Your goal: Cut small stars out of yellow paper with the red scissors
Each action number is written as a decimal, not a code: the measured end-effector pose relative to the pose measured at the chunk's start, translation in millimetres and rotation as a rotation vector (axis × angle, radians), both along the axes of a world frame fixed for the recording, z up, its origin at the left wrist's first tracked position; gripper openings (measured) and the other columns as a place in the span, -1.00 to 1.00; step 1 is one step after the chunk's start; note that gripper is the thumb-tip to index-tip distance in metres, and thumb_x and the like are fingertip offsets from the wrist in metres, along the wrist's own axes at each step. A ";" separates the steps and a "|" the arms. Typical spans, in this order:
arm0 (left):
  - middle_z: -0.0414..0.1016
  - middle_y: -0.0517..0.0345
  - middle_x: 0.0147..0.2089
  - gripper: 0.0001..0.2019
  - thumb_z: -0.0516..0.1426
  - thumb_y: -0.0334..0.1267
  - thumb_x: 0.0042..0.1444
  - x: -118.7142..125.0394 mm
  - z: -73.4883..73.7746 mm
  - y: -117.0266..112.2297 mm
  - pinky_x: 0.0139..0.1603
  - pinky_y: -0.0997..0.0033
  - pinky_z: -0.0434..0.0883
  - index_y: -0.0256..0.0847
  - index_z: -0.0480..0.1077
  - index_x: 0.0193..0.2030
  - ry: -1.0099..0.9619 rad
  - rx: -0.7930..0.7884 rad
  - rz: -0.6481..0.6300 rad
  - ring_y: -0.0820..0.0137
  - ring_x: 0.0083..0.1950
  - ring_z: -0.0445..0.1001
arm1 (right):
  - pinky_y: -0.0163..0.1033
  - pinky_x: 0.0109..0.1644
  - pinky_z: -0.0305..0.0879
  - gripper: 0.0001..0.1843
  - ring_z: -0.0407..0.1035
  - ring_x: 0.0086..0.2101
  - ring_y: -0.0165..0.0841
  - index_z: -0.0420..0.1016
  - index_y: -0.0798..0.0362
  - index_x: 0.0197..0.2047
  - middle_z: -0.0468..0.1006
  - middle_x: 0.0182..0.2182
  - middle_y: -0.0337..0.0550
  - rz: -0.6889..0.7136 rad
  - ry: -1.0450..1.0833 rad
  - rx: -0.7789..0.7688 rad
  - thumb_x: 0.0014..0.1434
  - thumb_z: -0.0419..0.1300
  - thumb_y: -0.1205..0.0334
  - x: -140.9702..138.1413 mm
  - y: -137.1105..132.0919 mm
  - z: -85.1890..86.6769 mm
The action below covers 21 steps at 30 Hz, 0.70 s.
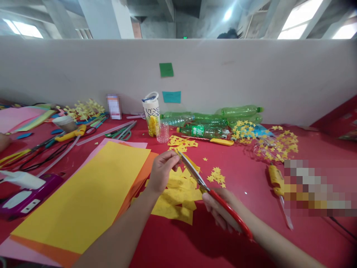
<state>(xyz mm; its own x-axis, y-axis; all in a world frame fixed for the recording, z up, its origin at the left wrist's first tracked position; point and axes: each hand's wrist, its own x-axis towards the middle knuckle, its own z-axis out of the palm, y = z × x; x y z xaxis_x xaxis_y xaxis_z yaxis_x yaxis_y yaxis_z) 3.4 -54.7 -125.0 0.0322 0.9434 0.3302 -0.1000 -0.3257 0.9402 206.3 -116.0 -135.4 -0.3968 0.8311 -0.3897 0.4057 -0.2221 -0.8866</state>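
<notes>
My right hand (220,208) grips red-handled scissors (195,175), their blades pointing up and left. Just at the blade tips, my left hand (164,169) is closed in a pinch on a small piece of yellow paper, mostly hidden by the fingers. Beneath both hands lie yellow paper scraps (175,203) in a loose heap. A small pile of cut yellow stars (216,177) sits to the right of the blades, with a single star (205,159) near it. Beyond my left hand are more yellow star cut-outs (182,143).
Left of my hands, a yellow sheet (92,193) tops orange and pink paper. Green bottles (206,130), a patterned cup (151,111) and a yellow cutter (221,142) line the back. Star-covered wires (276,143) and a yellow glue gun (276,178) lie right. A purple device (36,197) sits left.
</notes>
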 end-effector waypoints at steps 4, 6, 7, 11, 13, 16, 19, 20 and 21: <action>0.27 0.25 -0.57 -0.77 0.07 -0.37 0.12 -0.5 0.1 0.0 -0.46 0.48 0.18 -0.25 0.35 -0.56 0.004 0.000 -0.005 0.52 -0.51 0.22 | -0.50 -0.79 -0.02 -0.45 0.08 -0.83 -0.56 0.26 0.04 -0.50 0.27 -0.83 -0.39 0.017 -0.005 0.025 0.12 0.00 -0.32 1.9 0.1 2.0; 0.26 0.26 -0.59 -0.76 0.07 -0.38 0.12 -0.3 -0.1 -0.1 -0.46 0.48 0.18 -0.25 0.34 -0.57 0.006 -0.003 -0.011 0.52 -0.52 0.21 | -0.50 -0.79 -0.02 -0.44 0.08 -0.83 -0.56 0.26 0.04 -0.51 0.27 -0.83 -0.40 0.015 -0.003 0.021 0.11 0.00 -0.33 1.9 0.6 1.6; 0.25 0.26 -0.59 -0.76 0.07 -0.38 0.12 -0.1 -0.1 -0.2 -0.46 0.49 0.18 -0.25 0.34 -0.57 0.003 -0.005 -0.013 0.52 -0.52 0.21 | -0.49 -0.80 -0.02 -0.44 0.08 -0.83 -0.55 0.26 0.03 -0.51 0.26 -0.83 -0.40 0.010 -0.008 0.017 0.11 -0.01 -0.33 1.6 0.9 1.2; 0.26 0.26 -0.59 -0.76 0.07 -0.38 0.11 1.0 0.8 -1.0 -0.47 0.50 0.18 -0.25 0.34 -0.57 -0.020 -0.006 -0.012 0.54 -0.52 0.21 | -0.48 -0.79 -0.01 -0.45 0.07 -0.85 -0.55 0.23 0.02 -0.53 0.24 -0.86 -0.41 0.004 -0.023 0.004 0.11 0.00 -0.31 -1.3 1.2 1.4; 0.26 0.26 -0.58 -0.76 0.07 -0.38 0.11 1.0 1.2 -1.0 -0.48 0.51 0.18 -0.25 0.34 -0.58 -0.032 -0.019 -0.014 0.54 -0.53 0.22 | -0.49 -0.78 0.00 -0.47 0.06 -0.85 -0.55 0.21 0.02 -0.55 0.23 -0.88 -0.41 0.002 -0.027 -0.010 0.11 0.01 -0.29 -3.4 0.3 4.2; 0.29 0.25 -0.58 -0.78 0.08 -0.38 0.08 -0.2 0.5 0.0 -0.50 0.53 0.18 -0.25 0.35 -0.58 -0.065 -0.054 -0.002 0.55 -0.54 0.22 | -0.49 -0.80 -0.01 -0.47 0.05 -0.85 -0.56 0.22 0.02 -0.56 0.21 -0.88 -0.42 -0.044 -0.031 0.004 0.07 0.04 -0.30 -5.1 -0.2 9.2; 0.32 0.25 -0.57 -0.80 0.08 -0.38 0.06 -1.3 -1.9 2.1 -0.53 0.54 0.17 -0.25 0.36 -0.57 -0.089 -0.087 0.003 0.56 -0.55 0.22 | -0.48 -0.81 -0.03 -0.45 0.04 -0.85 -0.56 0.25 0.03 -0.54 0.25 -0.86 -0.41 -0.149 0.038 0.068 0.05 0.05 -0.32 -1.8 4.0 10.5; 0.33 0.24 -0.56 -0.80 0.08 -0.37 0.06 -1.2 -2.8 2.8 -0.54 0.54 0.17 -0.25 0.35 -0.58 -0.085 -0.094 0.000 0.56 -0.56 0.22 | -0.48 -0.80 -0.01 -0.46 0.05 -0.85 -0.56 0.26 0.04 -0.53 0.26 -0.85 -0.40 -0.187 0.073 0.087 0.06 0.04 -0.32 0.6 6.6 9.8; 0.33 0.25 -0.56 -0.80 0.08 -0.37 0.05 -1.0 -3.7 3.5 -0.54 0.54 0.17 -0.25 0.35 -0.58 -0.070 -0.101 -0.002 0.56 -0.56 0.21 | -0.47 -0.79 0.00 -0.46 0.05 -0.85 -0.56 0.26 0.04 -0.53 0.26 -0.85 -0.40 -0.226 0.113 0.109 0.08 0.04 -0.30 3.6 9.7 8.9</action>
